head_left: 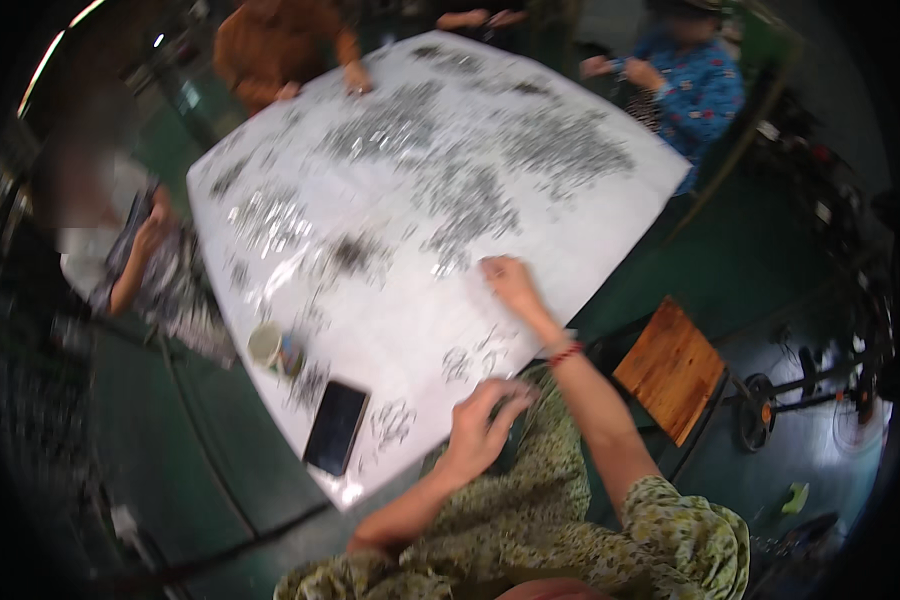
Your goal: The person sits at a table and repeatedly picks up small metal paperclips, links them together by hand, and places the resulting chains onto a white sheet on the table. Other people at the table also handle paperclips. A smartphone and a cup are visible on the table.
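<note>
Small dark and silvery pieces, too blurred to name, lie in piles on a white-covered table. My right hand reaches over the cover, fingers bent together and tips down beside the near end of the middle pile. Whatever they pinch, if anything, is hidden. Close to my body, at the near edge, my left hand is curled, with thumb and fingertips drawn toward each other. I cannot make out what is in it. Small groups of pieces lie between my two hands and the edge.
A dark phone lies at the near left corner, with a pale cup beyond it. Other people stand around the table; one in a blue patterned top is at the far right. A wooden stool stands to my right.
</note>
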